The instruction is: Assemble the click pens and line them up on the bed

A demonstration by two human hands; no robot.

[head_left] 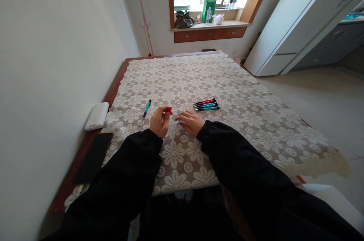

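A person in black sleeves sits at a table [71,180] spread with a white floral lace cloth [227,127], seen from a camera on their head. At the far left edge, by the wall, lie a white box-shaped device [97,116] and, nearer the person, a flat black tablet-like slab [92,157]. Further right a single teal pen [147,108] rests alone on the cloth, well apart from the rest. Next comes the left hand [158,121], fingers curled and pinching a small red pen part [170,109], from which a thin pale rod – likely the refill – slants up and right. Just beside it, the right hand [190,121] lies flat, fingers loosely spread, palm down on the lace; whether it covers anything, I cannot tell. Beyond it sits a tidy row of pens [207,104], red and teal, side by side. To handle this step well, I would judge, keep the red piece pinched firmly near its tip and steady the thin rod with the free hand – small parts could easily slip into the lace holes.
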